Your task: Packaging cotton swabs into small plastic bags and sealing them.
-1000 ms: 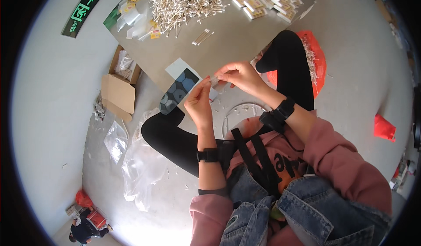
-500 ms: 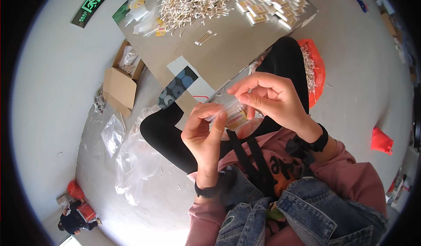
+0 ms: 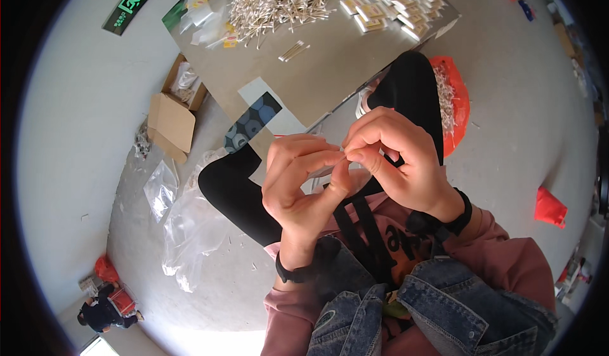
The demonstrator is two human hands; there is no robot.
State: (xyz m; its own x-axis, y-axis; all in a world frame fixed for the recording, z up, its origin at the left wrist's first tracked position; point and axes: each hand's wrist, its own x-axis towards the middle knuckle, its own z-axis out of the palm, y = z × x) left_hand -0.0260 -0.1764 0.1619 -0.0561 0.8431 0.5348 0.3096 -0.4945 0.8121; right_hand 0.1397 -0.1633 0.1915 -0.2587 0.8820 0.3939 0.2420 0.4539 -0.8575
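Close together over my lap, my left hand (image 3: 304,184) and my right hand (image 3: 403,159) both pinch the edge of a small clear plastic bag (image 3: 320,180). Thumb and forefinger of each hand meet near the same spot on it. Most of the bag is now hidden behind my fingers; half a second ago cotton swabs and a yellow label showed inside. Beyond my hands, on the low table (image 3: 336,73), lie a few loose cotton swabs (image 3: 294,51) and a big heap of cotton swabs (image 3: 279,4). Filled swab packs (image 3: 399,6) are piled to its right.
Clear bags and yellow labels (image 3: 208,31) lie at the table's left end. An open cardboard box (image 3: 171,124) and crumpled clear plastic (image 3: 190,245) are on the floor at left. A red bag of swabs (image 3: 462,105) stands right of my leg. Far lower left is another person (image 3: 101,311).
My hands have come together, the left moving right and slightly up, so their fingertips meet. The bag's label and swabs have gone out of sight behind my fingers.
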